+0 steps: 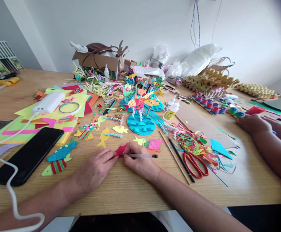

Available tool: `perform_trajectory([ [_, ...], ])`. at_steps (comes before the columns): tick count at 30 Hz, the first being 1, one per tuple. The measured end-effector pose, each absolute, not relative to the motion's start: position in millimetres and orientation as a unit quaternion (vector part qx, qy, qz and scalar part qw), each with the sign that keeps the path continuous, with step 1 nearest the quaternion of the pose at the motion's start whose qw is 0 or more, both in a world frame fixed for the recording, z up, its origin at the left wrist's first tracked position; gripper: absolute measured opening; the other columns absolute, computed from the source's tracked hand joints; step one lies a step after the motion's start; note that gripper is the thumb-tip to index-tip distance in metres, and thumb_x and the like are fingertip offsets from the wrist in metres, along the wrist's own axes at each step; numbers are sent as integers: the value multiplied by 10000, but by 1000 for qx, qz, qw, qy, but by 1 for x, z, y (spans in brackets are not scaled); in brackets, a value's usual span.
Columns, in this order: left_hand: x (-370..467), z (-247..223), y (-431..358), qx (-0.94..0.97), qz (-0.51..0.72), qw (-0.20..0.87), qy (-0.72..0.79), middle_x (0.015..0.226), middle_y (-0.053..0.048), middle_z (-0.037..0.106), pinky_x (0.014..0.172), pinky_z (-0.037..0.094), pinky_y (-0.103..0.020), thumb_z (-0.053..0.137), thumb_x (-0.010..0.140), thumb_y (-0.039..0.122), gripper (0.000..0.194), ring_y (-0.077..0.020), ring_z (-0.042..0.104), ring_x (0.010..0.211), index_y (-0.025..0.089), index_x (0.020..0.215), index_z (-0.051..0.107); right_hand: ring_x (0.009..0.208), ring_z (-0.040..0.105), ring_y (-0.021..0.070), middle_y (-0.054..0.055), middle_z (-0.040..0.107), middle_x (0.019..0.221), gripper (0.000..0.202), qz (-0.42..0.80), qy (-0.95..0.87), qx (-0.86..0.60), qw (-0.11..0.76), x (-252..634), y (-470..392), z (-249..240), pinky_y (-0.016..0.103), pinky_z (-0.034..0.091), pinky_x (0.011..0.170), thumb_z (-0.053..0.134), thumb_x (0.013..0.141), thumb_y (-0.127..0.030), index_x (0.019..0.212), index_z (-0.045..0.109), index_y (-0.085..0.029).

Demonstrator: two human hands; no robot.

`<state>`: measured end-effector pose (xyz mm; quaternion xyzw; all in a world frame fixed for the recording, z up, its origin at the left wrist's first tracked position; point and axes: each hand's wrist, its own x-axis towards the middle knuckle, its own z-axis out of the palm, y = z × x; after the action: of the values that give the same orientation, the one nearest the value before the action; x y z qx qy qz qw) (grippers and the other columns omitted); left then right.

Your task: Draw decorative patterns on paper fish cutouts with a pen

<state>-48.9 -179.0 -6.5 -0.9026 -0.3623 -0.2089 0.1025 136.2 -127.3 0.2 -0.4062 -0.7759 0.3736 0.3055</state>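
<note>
"Right at the fingertips, what's that bit of red?"

"A red paper piece (121,150), flat on the table (130,193) between the two hands. The left hand (98,169) has its fingertips on the left end. Pinching or only pressing? From where I stand, I can't tell."

"And the other one?"

"The right hand (140,161) is curled, thumb and fingers closed round a pen (140,156). Its black end sticks out to the right, the other end reaches the red paper, and the fingers partly cover that paper too."

"What's just beyond those fingers?"

"A pink paper fish (155,144), beyond and to the right. Farther out, a blue round base (140,125) with paper fish standing over it on curly stems. Beyond the left fingers lies a yellow fish (104,137)."

"Off to the sides?"

"Left of the left fingers, a blue fish (62,152) overlaps a striped fish (55,167), and a black phone (26,158) lies past them. Right of the right fingers, a wooden stick (173,154), a black pencil (181,159), then red-handled scissors (187,165) beside paper scraps (191,141). Well apart, at the far right, another person's hand (254,124) is on the table."
</note>
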Motion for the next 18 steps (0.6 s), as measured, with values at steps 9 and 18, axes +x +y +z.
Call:
perform_trajectory([
  [9, -49, -8, -179, -901, -216, 102, -362, 985, -107, 618, 854, 522, -333, 295, 943, 107, 335, -196, 557, 936, 64, 1088, 593, 526, 485, 98, -12, 570, 598, 81, 367, -780, -409, 299, 136, -127, 0, 205, 353, 504, 502, 656, -99, 639, 533, -172],
  [18, -51, -9, -179, -902, -220, 91, -361, 991, -112, 621, 851, 521, -341, 318, 928, 97, 321, -198, 557, 941, 71, 1087, 596, 533, 473, 95, -21, 543, 597, 83, 375, -777, -403, 304, 137, -127, 0, 204, 347, 512, 498, 663, -104, 632, 494, -181],
])
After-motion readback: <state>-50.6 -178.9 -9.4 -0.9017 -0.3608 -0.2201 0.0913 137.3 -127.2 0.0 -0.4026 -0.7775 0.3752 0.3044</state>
